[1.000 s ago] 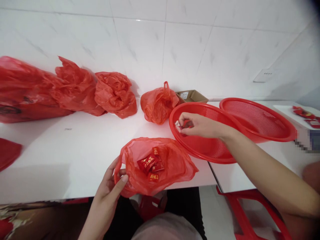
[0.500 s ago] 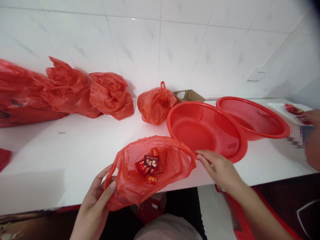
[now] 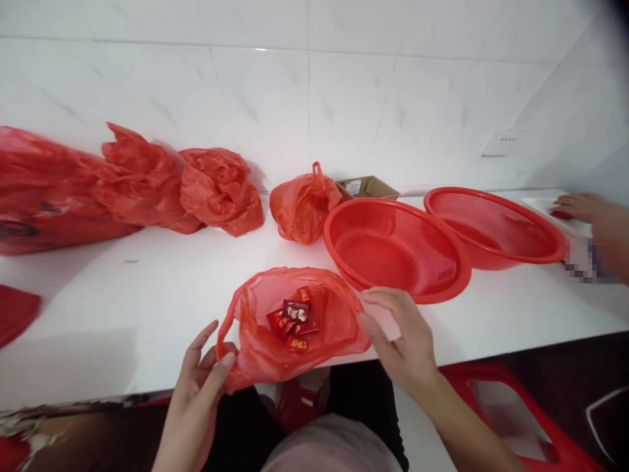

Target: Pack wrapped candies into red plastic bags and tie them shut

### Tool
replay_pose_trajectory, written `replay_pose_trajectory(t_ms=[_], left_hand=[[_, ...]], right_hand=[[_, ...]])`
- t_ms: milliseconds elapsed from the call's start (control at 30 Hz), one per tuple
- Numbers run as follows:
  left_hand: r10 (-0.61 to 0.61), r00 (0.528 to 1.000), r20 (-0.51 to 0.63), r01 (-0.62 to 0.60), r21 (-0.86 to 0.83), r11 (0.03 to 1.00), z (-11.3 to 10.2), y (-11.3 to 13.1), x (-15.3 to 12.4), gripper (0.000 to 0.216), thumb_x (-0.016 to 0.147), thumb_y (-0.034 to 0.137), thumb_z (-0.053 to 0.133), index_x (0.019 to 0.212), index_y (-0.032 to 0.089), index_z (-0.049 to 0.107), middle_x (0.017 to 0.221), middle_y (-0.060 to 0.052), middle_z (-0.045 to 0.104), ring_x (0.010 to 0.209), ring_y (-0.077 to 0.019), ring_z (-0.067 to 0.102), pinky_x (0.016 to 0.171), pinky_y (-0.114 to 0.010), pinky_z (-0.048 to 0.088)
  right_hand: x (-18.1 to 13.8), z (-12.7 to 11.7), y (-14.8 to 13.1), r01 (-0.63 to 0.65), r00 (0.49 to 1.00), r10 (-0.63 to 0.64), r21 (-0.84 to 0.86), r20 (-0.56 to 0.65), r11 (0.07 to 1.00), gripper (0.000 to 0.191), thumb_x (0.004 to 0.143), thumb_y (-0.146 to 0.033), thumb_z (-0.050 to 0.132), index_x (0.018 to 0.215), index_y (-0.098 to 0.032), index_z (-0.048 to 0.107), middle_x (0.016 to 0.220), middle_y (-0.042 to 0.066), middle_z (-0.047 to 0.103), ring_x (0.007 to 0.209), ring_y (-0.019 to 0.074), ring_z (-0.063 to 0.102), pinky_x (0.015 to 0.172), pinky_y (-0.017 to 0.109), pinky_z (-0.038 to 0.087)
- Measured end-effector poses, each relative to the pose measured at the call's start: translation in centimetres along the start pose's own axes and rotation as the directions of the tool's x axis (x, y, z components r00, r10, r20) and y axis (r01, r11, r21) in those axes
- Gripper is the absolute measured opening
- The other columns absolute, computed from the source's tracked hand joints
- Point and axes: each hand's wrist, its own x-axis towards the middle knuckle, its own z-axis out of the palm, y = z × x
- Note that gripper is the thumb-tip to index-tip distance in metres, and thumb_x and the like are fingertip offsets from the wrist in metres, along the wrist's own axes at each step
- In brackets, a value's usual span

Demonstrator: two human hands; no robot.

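Observation:
A thin red plastic bag (image 3: pixel 339 328) lies wide-mouthed at the table's front edge. Several small wrapped snack packets (image 3: pixel 297 311), red and dark maroon with printed characters, rest inside it. My left hand (image 3: pixel 196 387) pinches the bag's left handle loop between thumb and fingers. At the bag's right rim is my right hand (image 3: pixel 405 344), its thumb and fingers apart and holding nothing that I can see. Just behind that hand stands a red perforated basket (image 3: pixel 378 255), tilted slightly toward me.
A second red basket (image 3: pixel 496 223) sits farther right. Along the wall are a tied red bag (image 3: pixel 302 206), other bunched red bags (image 3: pixel 221 190) and a cardboard box (image 3: pixel 371 188). Another person's hand (image 3: pixel 584 208) is over a white tray (image 3: pixel 535 204). A red stool (image 3: pixel 501 406) stands below.
My right hand has let go of the bag's right handle and shifted left to its rim. That side of the bag has drawn in. The other person's hand has moved over the tray.

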Motion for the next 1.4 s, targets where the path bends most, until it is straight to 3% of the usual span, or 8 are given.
replay_pose_trajectory(t_ms=[233,333,467,600,700,1033,1233,1400], left_hand=[[-0.015,0.999,0.049,0.016,-0.010,1.000,-3.2,-1.0,-0.5,0.029,0.064,0.037,0.083,0.074,0.018,0.063,0.069,0.004,0.059,0.055,-0.0070,0.048,0.050,-0.017,0.044],[0.165,0.985,-0.047,-0.168,-0.071,0.983,-3.9,2.9,1.2,0.028,0.059,0.034,0.086,0.072,0.019,0.066,0.064,0.005,0.061,0.053,-0.0072,0.050,0.051,-0.018,0.045],[0.519,0.852,-0.059,-0.520,-0.202,0.830,-2.2,10.5,3.5,0.021,0.062,0.027,0.084,0.069,0.017,0.067,0.060,0.005,0.064,0.055,-0.0078,0.053,0.054,-0.019,0.045],[0.633,0.766,0.111,-0.571,-0.334,0.750,0.5,14.7,3.5,0.006,0.076,0.022,0.075,0.076,0.018,0.069,0.079,0.002,0.071,0.083,-0.0146,0.063,0.080,-0.029,0.051],[0.676,0.724,0.136,-0.602,-0.353,0.716,1.5,15.3,2.8,0.002,0.080,0.020,0.071,0.082,0.018,0.071,0.089,0.000,0.073,0.092,-0.0176,0.064,0.089,-0.035,0.049],[0.674,0.685,0.277,-0.607,-0.294,0.738,2.6,16.0,2.6,0.026,0.076,0.025,0.075,0.102,0.020,0.071,0.109,-0.007,0.069,0.103,-0.0248,0.064,0.096,-0.044,0.046],[0.319,0.721,0.615,-0.441,0.052,0.896,3.0,15.7,4.5,0.071,0.072,0.022,0.077,0.136,0.030,0.048,0.078,-0.001,0.067,0.067,-0.0165,0.065,0.068,-0.031,0.053],[0.031,0.698,0.716,-0.385,0.338,0.859,5.8,15.1,4.9,0.025,0.065,0.019,0.079,0.088,0.018,0.072,0.059,0.001,0.055,0.051,-0.0130,0.053,0.047,-0.023,0.043]], right_hand=[[-0.6,0.9,0.9,-0.125,0.975,0.122,0.003,0.185,0.992,0.037,0.089,-0.035,0.050,0.126,-0.033,0.047,0.117,0.007,0.060,0.103,0.0268,0.063,0.086,0.047,0.055],[3.4,-2.0,0.3,-0.194,0.967,0.176,0.084,0.186,0.977,0.033,0.088,-0.036,0.054,0.121,-0.031,0.051,0.095,0.004,0.066,0.073,0.0204,0.066,0.064,0.037,0.057],[10.8,-4.9,-3.0,-0.076,0.997,0.067,0.224,0.047,0.972,0.033,0.086,-0.031,0.057,0.119,-0.030,0.051,0.086,0.001,0.065,0.065,0.0149,0.063,0.057,0.029,0.051],[15.5,-5.0,-5.4,-0.024,0.967,-0.037,0.232,0.254,0.973,0.024,0.081,-0.022,0.060,0.106,-0.024,0.059,0.079,-0.001,0.063,0.059,0.0112,0.058,0.051,0.024,0.046],[16.7,-5.0,-6.1,0.017,0.966,-0.079,0.244,0.247,0.970,0.026,0.082,-0.019,0.059,0.107,-0.024,0.059,0.076,-0.003,0.063,0.054,0.0085,0.055,0.048,0.021,0.042],[19.4,-5.3,-6.4,0.109,0.770,-0.240,0.248,0.591,0.962,0.018,0.076,-0.021,0.073,0.091,-0.025,0.065,0.066,-0.004,0.060,0.055,0.0106,0.056,0.050,0.024,0.044],[19.9,-4.0,-9.6,0.084,0.781,-0.316,0.410,0.539,0.908,0.018,0.073,-0.016,0.075,0.085,-0.022,0.064,0.067,-0.003,0.059,0.066,0.0129,0.060,0.058,0.025,0.047],[19.1,0.2,-13.5,0.126,0.678,-0.448,0.509,0.582,0.852,0.013,0.076,-0.014,0.067,0.084,-0.020,0.059,0.068,-0.004,0.059,0.061,0.0094,0.055,0.055,0.023,0.044]])
